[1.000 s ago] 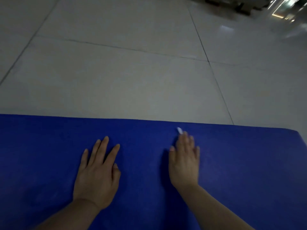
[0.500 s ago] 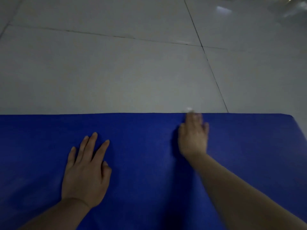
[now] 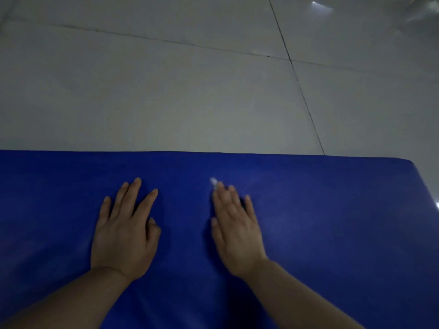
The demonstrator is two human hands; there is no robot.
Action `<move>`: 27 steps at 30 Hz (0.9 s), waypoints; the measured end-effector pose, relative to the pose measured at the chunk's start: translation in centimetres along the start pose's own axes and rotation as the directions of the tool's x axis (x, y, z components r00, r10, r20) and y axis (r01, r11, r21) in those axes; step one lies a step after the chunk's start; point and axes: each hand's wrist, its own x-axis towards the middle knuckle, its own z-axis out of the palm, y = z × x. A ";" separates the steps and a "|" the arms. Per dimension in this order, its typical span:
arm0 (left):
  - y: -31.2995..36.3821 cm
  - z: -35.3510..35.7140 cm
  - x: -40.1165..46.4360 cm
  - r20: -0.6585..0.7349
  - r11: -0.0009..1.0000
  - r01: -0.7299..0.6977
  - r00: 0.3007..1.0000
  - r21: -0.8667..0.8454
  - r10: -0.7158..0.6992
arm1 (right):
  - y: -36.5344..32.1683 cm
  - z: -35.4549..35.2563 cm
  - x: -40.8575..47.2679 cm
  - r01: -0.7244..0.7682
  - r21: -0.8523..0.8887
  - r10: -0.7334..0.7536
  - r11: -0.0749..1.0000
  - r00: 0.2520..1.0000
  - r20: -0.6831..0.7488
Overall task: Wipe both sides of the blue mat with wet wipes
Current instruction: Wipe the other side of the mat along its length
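Head view, forward and down

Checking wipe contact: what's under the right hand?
A white wet wipe peeks out past the fingertips of the right hand, which lies flat on the blue mat. The rest of the wipe is covered by the hand.

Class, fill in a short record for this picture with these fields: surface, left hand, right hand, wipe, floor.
surface: blue mat lying flat, its far edge and right corner in view
left hand: flat on the mat, fingers spread, holds nothing
right hand: fingers straight, pressing a wipe onto the mat
wipe: white, only a small bit shows past the fingertips
floor: pale glossy tiles beyond the mat
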 end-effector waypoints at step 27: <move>0.0 -0.2 -0.3 -0.113 0.987 -0.035 0.993 -0.158 0.017 | 1.1 -0.3 -7.7 0.037 -0.019 -0.034 0.999 0.990 0.137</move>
